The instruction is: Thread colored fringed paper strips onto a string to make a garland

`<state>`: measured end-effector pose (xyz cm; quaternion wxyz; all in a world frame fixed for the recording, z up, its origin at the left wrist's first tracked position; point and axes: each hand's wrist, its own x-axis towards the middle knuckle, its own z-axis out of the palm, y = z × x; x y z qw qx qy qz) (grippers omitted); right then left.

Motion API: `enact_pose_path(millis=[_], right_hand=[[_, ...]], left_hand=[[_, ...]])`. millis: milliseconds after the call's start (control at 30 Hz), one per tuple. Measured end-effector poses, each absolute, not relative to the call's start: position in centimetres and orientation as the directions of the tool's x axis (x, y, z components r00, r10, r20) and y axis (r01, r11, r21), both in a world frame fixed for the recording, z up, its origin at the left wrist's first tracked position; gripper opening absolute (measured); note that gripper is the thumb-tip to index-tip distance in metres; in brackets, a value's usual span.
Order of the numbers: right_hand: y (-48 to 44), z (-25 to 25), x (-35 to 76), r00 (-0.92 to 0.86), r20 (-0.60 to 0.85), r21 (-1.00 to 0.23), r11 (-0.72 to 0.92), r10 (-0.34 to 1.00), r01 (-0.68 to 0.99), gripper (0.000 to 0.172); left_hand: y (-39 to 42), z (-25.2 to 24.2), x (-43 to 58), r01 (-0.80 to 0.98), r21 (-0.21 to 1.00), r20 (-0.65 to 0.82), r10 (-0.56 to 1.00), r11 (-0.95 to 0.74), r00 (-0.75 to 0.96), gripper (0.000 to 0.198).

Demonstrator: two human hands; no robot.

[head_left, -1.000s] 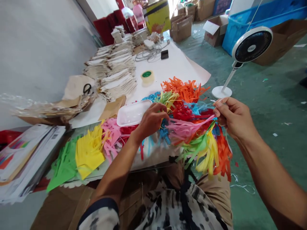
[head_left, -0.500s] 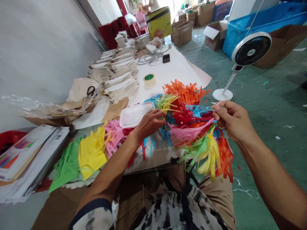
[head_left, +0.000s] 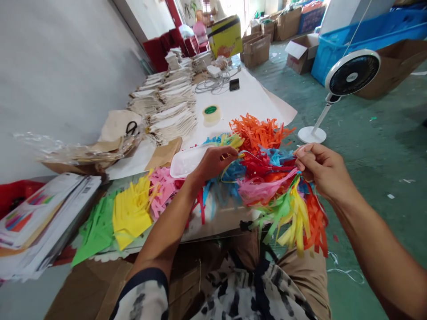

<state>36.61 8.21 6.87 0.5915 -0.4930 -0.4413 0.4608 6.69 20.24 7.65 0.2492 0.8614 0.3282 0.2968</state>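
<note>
My right hand point(head_left: 320, 169) is closed in a pinch on the gathered top of a bunch of tissue-paper tassels point(head_left: 290, 213), in pink, green, yellow and orange, that hangs past the table edge. My left hand point(head_left: 215, 166) has its fingers closed by a pale thin string point(head_left: 251, 154), which runs from the fingertips toward the red tassels point(head_left: 256, 173). Beside its wrist sits a white plastic tray point(head_left: 182, 166), partly covered by the hand. Orange fringed paper point(head_left: 258, 131) lies behind the red, and blue strips point(head_left: 233, 175) lie under the left fingers.
Pink point(head_left: 162, 189), yellow point(head_left: 130, 211) and green fringed paper point(head_left: 96, 226) lie along the table's near edge. Farther back are a tape roll point(head_left: 211, 114), a black phone-like object point(head_left: 234, 84) and stacked pale bundles point(head_left: 176, 102). A white fan point(head_left: 353, 75) stands at right.
My left hand has moved slightly up and right, its fingers drawn together, and a thin string now shows at its fingertips. My right hand keeps its pinch on the tassels. The view has shifted slightly.
</note>
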Motion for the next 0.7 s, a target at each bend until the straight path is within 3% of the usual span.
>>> enact_pose_path(millis=[133, 233, 367, 467, 567, 700], right_hand=[[8.2, 6.8, 36.6, 0.183, 0.065, -0.989, 0.087, 0.981, -0.118, 0.021], [8.3, 6.7, 36.5, 0.177, 0.075, -0.990, 0.095, 0.981, -0.106, 0.023], [8.2, 6.7, 36.5, 0.162, 0.091, -0.988, 0.109, 0.983, -0.107, 0.027], [8.2, 6.7, 36.6, 0.158, 0.090, -0.988, 0.108, 0.983, -0.109, 0.030], [8.3, 6.7, 36.6, 0.157, 0.098, -0.991, 0.112, 0.983, -0.079, 0.035], [8.4, 6.6, 36.7, 0.142, 0.122, -0.991, 0.128, 0.982, -0.034, 0.037]], left_hand=[[20.1, 6.9, 7.1, 0.401, 0.564, 0.334, 0.643, -0.722, 0.689, 0.029], [20.0, 6.8, 7.5, 0.451, 0.447, 0.354, 0.616, -0.772, 0.704, 0.041], [20.2, 7.9, 8.0, 0.445, 0.384, 0.470, 0.586, -0.809, 0.660, 0.035], [20.7, 9.5, 8.5, 0.394, 0.486, 0.547, 0.623, -0.780, 0.560, 0.025], [20.9, 10.9, 9.7, 0.267, 0.674, 0.576, 0.716, -0.689, 0.393, 0.021], [19.8, 10.6, 12.7, 0.027, 0.877, 0.431, 0.811, -0.479, 0.396, 0.025]])
